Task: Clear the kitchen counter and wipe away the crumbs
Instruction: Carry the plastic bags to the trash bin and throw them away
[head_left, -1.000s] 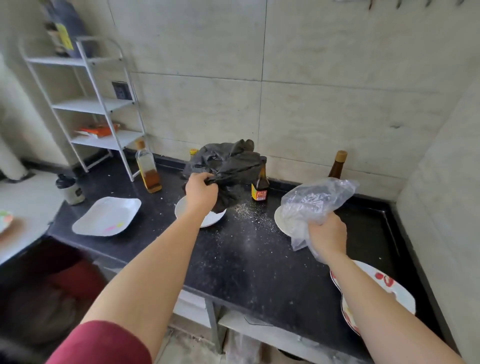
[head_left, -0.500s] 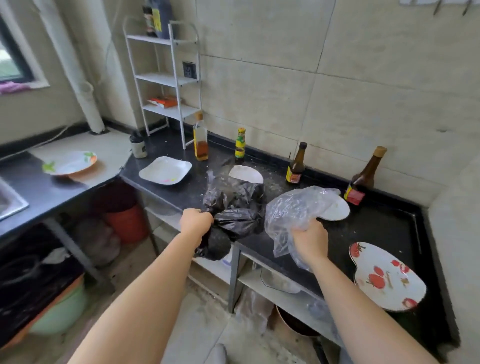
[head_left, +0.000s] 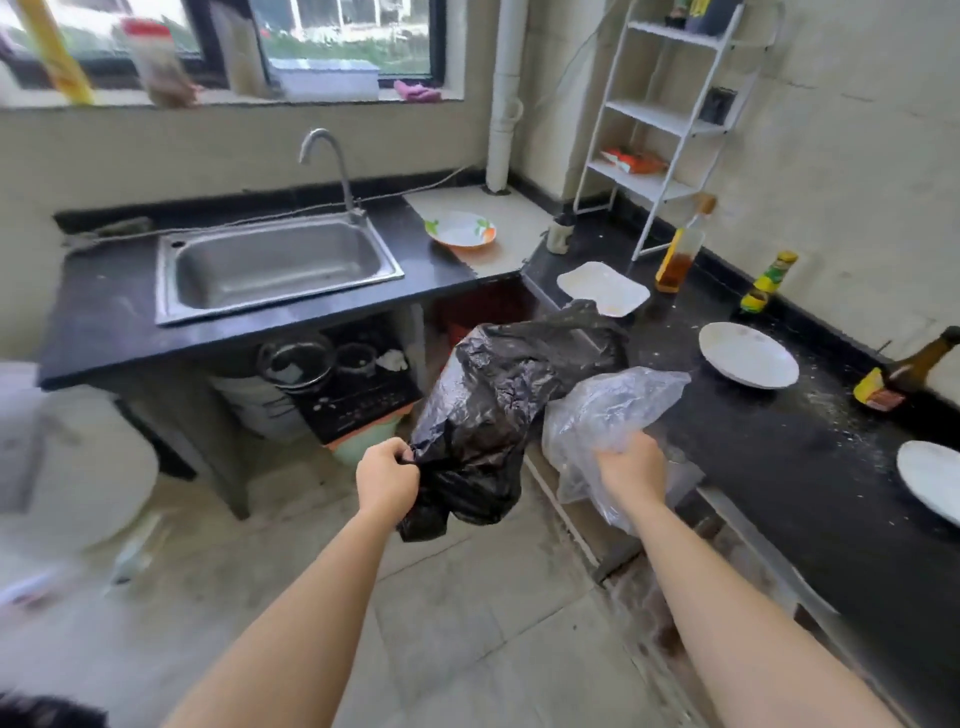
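My left grip (head_left: 387, 475) was curled tight round a bunch of the black bag (head_left: 498, 395). My right grip (head_left: 631, 470) was closed on the crumpled clear bag (head_left: 608, 405). Both bags hung over the floor (head_left: 467, 597), just off the edge of the tabletop (head_left: 779, 467).

I judged the clearing barely begun: only these two bags were off the surface. On the dark tabletop lay a round white plate (head_left: 748, 354), a square plate (head_left: 602, 288) nearer the corner and another plate (head_left: 935, 480) at the right edge. An oil bottle (head_left: 675, 257), a small green-and-yellow bottle (head_left: 766, 283) and a brown bottle (head_left: 904, 376) stood along the wall. Pale crumbs (head_left: 841, 410) were scattered among them, so the wiping was all to do.

At the corner stood a white rack (head_left: 670, 119). A patterned bowl (head_left: 461, 231) sat on a lighter slab beside it. Beyond that, a steel sink (head_left: 275, 265) with its tap (head_left: 332, 161) sat under the window (head_left: 322, 41).
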